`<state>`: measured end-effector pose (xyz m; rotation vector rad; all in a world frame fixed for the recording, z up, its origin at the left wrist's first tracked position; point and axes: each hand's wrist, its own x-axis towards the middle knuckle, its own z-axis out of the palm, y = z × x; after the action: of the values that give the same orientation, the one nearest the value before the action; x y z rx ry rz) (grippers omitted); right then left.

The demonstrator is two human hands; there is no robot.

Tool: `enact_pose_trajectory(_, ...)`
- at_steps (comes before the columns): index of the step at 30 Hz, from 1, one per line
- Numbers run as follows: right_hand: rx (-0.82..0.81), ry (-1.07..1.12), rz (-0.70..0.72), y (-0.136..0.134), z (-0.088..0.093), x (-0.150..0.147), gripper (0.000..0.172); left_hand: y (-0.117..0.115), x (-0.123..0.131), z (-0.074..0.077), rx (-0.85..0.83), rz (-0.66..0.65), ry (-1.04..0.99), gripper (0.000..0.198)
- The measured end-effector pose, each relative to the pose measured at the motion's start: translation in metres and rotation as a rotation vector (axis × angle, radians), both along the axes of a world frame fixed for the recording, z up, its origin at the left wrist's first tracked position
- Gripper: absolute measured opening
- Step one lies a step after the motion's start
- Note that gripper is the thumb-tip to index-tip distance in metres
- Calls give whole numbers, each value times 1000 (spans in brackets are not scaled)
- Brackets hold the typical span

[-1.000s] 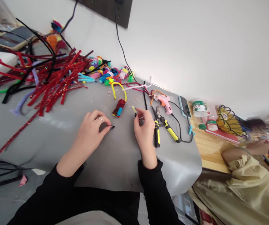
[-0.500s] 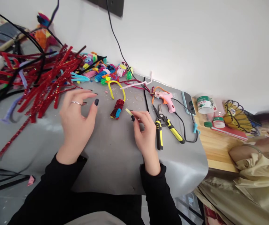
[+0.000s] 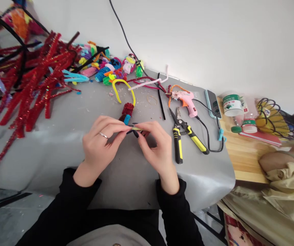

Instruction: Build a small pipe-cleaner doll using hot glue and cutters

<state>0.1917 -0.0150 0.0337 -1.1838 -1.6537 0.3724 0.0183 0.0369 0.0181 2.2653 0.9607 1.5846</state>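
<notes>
My left hand (image 3: 100, 147) and my right hand (image 3: 157, 145) meet fingertip to fingertip low over the grey table. Both pinch a short pale yellow piece of pipe cleaner (image 3: 137, 128), which the fingers mostly cover. Just beyond the fingertips lies a small dark red fuzzy bundle (image 3: 128, 109) with a blue patch; my left fingers hide its near end. A curved yellow pipe cleaner (image 3: 121, 81) arches from its far end. To the right of my right hand rest pliers (image 3: 182, 131) with yellow and black handles, their jaws apart.
Red glittery pipe cleaners (image 3: 38, 85) pile up on the left. Small colourful fuzzy figures (image 3: 106, 71) line the wall. A pink glue gun (image 3: 186, 100) and a phone (image 3: 212, 104) lie right. Bottles (image 3: 249, 123) stand on the wooden table (image 3: 239, 160), by a co-worker's sleeve (image 3: 285, 184).
My left hand has moved right and closed from open onto the pale yellow piece. My right hand has brought that piece slightly left to meet it. The view has shifted a little.
</notes>
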Motion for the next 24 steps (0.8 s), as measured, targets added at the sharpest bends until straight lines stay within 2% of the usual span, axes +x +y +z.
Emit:
enact_pose_trajectory(7, 46, -64, -13, 1, 1, 1, 17, -1, -1, 3, -63, -14, 2, 19)
enact_pose_trajectory(17, 41, -68, -19, 0, -1, 0, 16, -1, -1, 2, -49, 69, 63, 10)
enact_pose_trajectory(24, 25, -64, -17, 1, -3, 0, 15, -2, 0, 3, -50, 35, 76, 13)
